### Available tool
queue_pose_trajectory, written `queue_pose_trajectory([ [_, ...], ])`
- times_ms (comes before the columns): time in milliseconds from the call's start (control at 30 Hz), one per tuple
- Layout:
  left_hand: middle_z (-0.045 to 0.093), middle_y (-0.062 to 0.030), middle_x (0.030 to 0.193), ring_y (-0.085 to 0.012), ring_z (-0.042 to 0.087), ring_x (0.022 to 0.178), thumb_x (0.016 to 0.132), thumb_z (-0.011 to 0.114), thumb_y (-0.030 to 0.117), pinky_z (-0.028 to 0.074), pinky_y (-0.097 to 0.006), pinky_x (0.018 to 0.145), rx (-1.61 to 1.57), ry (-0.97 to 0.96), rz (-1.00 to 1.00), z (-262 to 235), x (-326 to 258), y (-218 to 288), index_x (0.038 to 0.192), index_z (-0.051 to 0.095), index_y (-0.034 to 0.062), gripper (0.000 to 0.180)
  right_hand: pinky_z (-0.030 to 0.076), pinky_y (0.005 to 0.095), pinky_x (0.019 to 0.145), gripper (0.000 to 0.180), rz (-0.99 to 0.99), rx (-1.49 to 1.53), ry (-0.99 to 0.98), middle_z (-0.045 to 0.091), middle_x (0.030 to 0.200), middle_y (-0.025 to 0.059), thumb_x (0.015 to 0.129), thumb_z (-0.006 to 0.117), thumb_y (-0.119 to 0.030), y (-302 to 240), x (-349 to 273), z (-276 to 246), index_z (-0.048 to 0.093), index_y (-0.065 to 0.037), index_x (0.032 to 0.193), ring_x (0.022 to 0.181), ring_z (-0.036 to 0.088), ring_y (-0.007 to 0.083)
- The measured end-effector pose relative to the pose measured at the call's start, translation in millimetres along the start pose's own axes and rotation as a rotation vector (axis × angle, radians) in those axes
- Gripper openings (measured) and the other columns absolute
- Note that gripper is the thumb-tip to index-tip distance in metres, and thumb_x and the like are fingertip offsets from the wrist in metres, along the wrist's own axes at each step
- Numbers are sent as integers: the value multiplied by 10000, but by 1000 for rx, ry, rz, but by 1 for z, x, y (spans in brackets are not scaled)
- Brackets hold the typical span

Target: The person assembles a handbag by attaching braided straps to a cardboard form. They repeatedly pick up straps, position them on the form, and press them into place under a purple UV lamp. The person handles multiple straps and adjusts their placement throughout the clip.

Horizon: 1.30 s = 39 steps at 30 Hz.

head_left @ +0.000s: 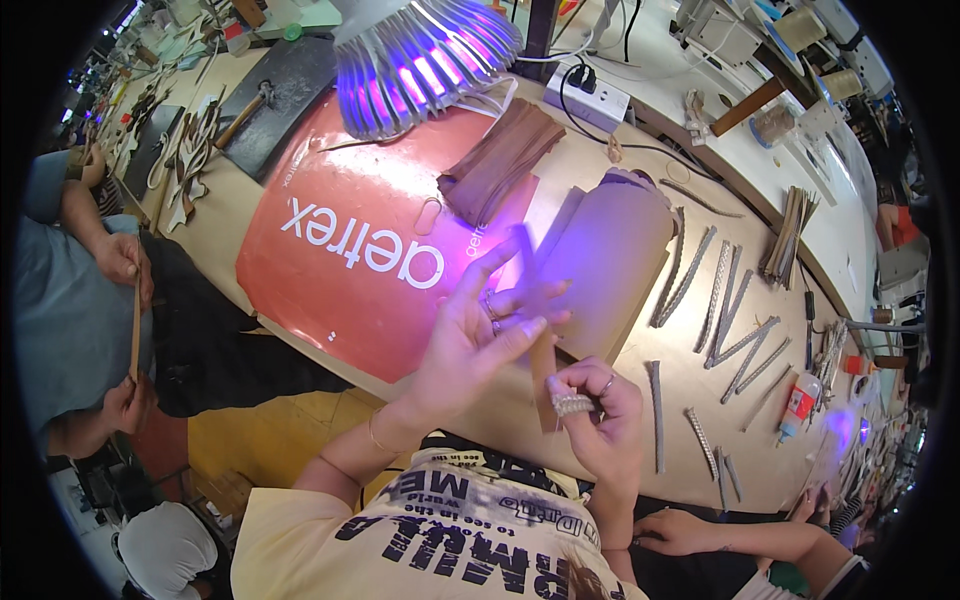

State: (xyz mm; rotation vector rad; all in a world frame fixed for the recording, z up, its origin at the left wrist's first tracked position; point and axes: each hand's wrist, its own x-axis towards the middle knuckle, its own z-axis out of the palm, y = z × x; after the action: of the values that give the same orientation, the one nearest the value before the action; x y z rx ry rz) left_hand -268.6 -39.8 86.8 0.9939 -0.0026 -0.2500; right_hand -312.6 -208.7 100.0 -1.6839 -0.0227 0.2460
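Note:
In front of my body I hold a narrow brown leather-like strip (543, 375) that runs up and down between my hands. My left hand (475, 325) has its thumb and fingers pinched on the strip's upper part; the upper end is blurred. My right hand (607, 420) is closed round a short, pale braided strap (573, 405), which is curled at the fingertips. The strip's lower end passes right beside these fingers; whether they grip it too I cannot tell. Under and beyond my hands lie a red printed sheet (340, 270) and a brown roll (610, 240).
A finned lamp (425, 65) glows purple over the sheet, near a stack of brown strips (500, 160). Several braided straps (655, 415) and a glue bottle (799, 405) lie at the right. A hammer (245, 115) rests at the far left. Co-workers sit on both sides.

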Motion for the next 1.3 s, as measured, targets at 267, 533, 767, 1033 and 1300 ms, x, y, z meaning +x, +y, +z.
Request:
queue_pose_trajectory([
  [267,651,-207,1125,-240,650,1070,944,536,-40,538,-354,928,200,71,86,-20,13,12,1478,204,40,633,416,233,563,149,60,0,-68,632,776,57,851,680,-44,24,-3,-5,689,35,977,649,548,74],
  [533,711,-100,892,-114,678,772,900,671,85,517,-219,578,687,275,124,-122,47,73,1252,507,-31,406,463,203,651,194,92,73,106,667,869,33,894,608,5,24,-6,-39,655,40,1079,767,594,72],
  [767,706,-78,874,-112,645,737,877,688,113,490,-240,594,1019,258,182,-202,155,96,1158,602,-7,318,433,174,641,159,103,37,251,642,827,11,924,625,-36,34,-1,-60,640,48,1059,741,566,42],
  [1033,692,-100,953,-170,644,849,882,671,102,497,-288,708,1343,464,259,-243,249,101,1156,616,16,292,409,171,616,161,146,-5,325,635,799,8,929,642,-75,40,6,-62,638,41,1041,717,548,34],
  [1300,678,-123,1033,-228,644,961,888,654,92,504,-335,821,1686,613,668,-225,269,83,1154,630,38,272,476,237,715,188,235,-12,346,628,855,25,950,620,-129,45,18,-69,642,41,1025,760,578,91],
])
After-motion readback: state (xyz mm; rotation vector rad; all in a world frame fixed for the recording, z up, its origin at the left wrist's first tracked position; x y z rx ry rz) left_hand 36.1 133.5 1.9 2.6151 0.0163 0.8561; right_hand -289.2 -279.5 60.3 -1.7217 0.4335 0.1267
